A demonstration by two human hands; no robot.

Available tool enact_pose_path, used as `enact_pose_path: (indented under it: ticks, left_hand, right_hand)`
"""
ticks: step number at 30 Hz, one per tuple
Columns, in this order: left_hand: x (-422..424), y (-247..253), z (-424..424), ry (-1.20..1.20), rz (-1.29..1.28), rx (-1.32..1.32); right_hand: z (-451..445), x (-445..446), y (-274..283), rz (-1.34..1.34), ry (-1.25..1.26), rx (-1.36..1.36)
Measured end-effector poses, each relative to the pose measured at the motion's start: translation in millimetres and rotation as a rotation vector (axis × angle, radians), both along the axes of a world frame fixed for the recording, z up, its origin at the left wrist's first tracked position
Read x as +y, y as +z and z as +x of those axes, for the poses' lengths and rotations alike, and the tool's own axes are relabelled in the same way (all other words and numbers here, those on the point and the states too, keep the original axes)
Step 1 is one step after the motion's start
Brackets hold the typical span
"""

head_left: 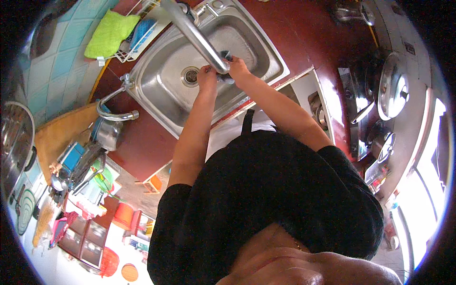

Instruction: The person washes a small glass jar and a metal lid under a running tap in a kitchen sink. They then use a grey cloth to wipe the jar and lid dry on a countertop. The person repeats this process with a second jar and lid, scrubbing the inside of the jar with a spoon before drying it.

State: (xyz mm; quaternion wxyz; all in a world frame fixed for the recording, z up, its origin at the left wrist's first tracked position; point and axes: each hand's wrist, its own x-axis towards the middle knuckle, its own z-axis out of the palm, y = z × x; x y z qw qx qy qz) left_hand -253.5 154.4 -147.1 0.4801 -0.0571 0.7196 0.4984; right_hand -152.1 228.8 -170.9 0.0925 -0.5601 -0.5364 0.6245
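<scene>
A stainless steel sink (160, 96) lies before me, set in a dark red countertop. Over it, my left hand (206, 78) and my right hand (238, 71) grip a small dark item (225, 54) between them. The end of the metal faucet (205, 46) passes above and covers much of that item, so its exact kind cannot be made out; it looks like cloth or something soft. A pale, shiny patch under the spout may be water. My left hand is just right of the round drain strainer (191, 76), with fingers curled.
A white wire rack (124, 56) with a lime-green cloth (110, 34) stands at the sink's upper left. A second curved faucet (117, 115) swings over the red countertop (142, 146). At right are a glass pot lid (393, 87) and a black stove (359, 96).
</scene>
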Motion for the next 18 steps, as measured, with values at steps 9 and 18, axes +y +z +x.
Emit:
enact_pose_path:
  ticks: [9, 18]
  left_hand:
    - [-17, -46, 4, 0.26, 0.492, -0.793]
    - [20, -14, 36, 0.386, 0.523, -0.657]
  right_hand:
    - [1, -34, 14, -0.078, 0.236, -0.002]
    - [-9, -6, 22, -0.386, -0.072, 0.258]
